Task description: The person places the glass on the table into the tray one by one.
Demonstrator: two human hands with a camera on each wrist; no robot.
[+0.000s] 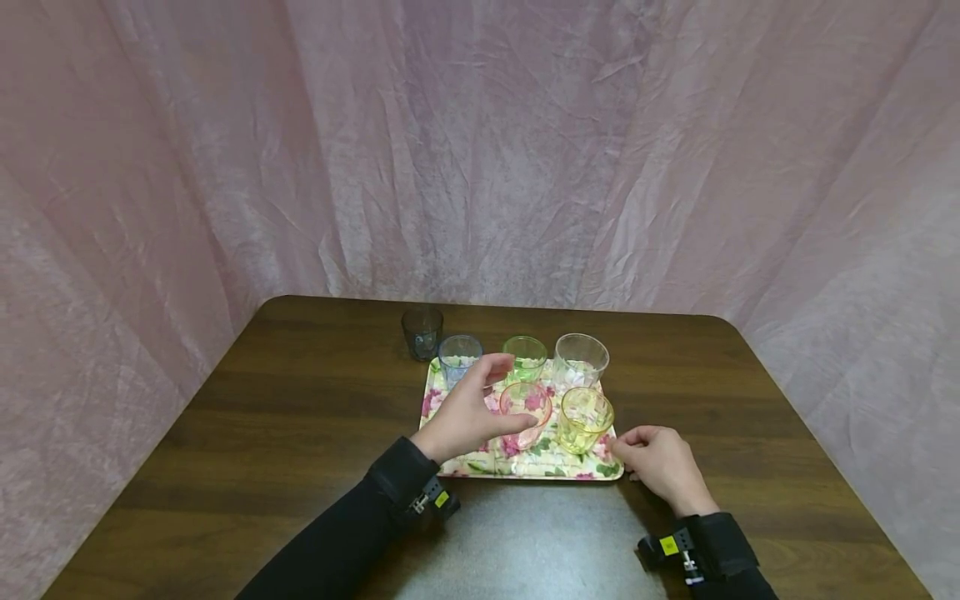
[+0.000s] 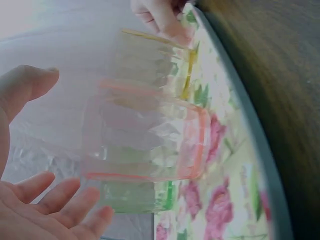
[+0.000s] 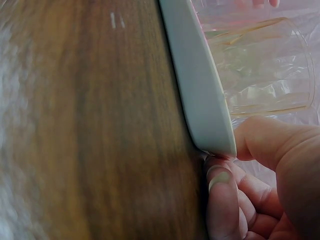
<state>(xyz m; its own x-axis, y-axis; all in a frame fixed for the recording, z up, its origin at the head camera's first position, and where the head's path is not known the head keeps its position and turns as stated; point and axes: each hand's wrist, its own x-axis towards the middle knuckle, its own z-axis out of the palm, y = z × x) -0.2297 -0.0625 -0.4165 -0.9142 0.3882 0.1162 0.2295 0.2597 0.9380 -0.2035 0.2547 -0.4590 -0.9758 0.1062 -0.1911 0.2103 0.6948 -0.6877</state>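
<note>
A flowered tray (image 1: 480,465) lies on the table with several tinted glasses standing on it. My left hand (image 1: 472,408) is beside the pink glass (image 1: 525,417), thumb and fingers spread; the left wrist view shows a gap between them and the pink glass (image 2: 145,135). At the tray's near right corner, my right hand (image 1: 663,465) pinches the rim with the thumb on top and curled fingers below. The right wrist view has this tray edge (image 3: 200,90) between thumb and fingers. A yellow glass (image 1: 583,423) stands close to that corner.
Behind the pink glass are a blue glass (image 1: 459,358), a green glass (image 1: 525,358) and a clear glass (image 1: 581,358). A dark grey glass (image 1: 422,333) stands past the tray's far left corner. A pink curtain (image 1: 480,167) hangs behind the wooden table (image 1: 300,400).
</note>
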